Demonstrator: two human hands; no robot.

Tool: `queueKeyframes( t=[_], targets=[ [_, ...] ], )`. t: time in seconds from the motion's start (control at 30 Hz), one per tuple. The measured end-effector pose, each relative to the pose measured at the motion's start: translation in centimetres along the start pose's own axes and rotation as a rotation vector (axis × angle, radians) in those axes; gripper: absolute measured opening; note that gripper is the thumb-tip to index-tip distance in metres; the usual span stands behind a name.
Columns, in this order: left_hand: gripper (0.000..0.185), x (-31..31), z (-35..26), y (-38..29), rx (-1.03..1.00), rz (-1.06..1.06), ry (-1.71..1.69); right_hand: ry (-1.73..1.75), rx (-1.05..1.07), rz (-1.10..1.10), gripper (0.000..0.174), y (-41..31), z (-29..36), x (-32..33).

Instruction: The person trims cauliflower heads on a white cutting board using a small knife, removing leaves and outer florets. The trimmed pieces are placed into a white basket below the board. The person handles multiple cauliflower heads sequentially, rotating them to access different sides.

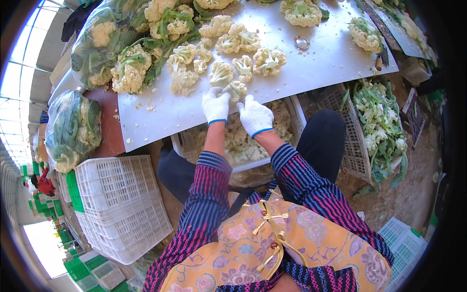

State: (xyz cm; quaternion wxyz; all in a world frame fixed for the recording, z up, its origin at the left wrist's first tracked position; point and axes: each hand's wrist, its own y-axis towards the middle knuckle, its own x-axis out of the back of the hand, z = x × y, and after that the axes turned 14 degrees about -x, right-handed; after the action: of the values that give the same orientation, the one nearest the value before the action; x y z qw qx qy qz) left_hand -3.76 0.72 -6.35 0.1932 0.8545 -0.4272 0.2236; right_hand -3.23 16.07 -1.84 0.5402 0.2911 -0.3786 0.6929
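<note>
My left hand (216, 104), in a white knit glove with a blue cuff, grips a cauliflower floret (238, 90) at the front edge of the white sheet-topped table (175, 116). My right hand (256, 115), gloved the same way, is close against the floret's near right side with its fingers curled. A thin greyish line crosses the floret; whether it is a blade in my right hand is unclear. Several cut florets (221, 72) lie just beyond my hands. Below them, between my knees, stands a white crate (300, 115) holding many cauliflower pieces (246, 146).
Plastic-wrapped cauliflower heads (104, 43) are heaped at the back left, with another wrapped bundle (73, 129) nearer. Stacked white crates (120, 204) stand left. A crate of leaf trimmings (379, 124) is right. A round metal object (302, 42) and a knife handle (379, 62) lie on the table.
</note>
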Motion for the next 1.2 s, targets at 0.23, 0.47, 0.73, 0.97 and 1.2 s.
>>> queueKeyframes(
  t=[0.23,0.47,0.73,0.97,1.2],
  targets=[
    [0.032,-0.2,-0.1,1.4,0.059,-0.024,-0.109,-0.008,-0.087,0.093,0.040,1.8,1.0,0.4],
    [0.024,1.1,-1.3,-1.2,0.098,-0.030,-0.403,0.207,-0.179,0.253,0.053,2.6,-0.2,-0.3],
    [0.055,6.3,-3.4,-1.8,0.034,0.242,-0.172,0.455,0.014,0.141,0.040,1.8,-5.0,4.5],
    [0.054,2.6,-1.4,6.0,-0.187,0.080,0.450,-0.129,0.029,0.068,0.049,12.4,1.3,8.1],
    [0.026,3.8,-0.7,4.0,-0.136,-0.123,0.085,-0.432,0.222,0.367,0.043,6.2,-1.0,12.9]
  ],
)
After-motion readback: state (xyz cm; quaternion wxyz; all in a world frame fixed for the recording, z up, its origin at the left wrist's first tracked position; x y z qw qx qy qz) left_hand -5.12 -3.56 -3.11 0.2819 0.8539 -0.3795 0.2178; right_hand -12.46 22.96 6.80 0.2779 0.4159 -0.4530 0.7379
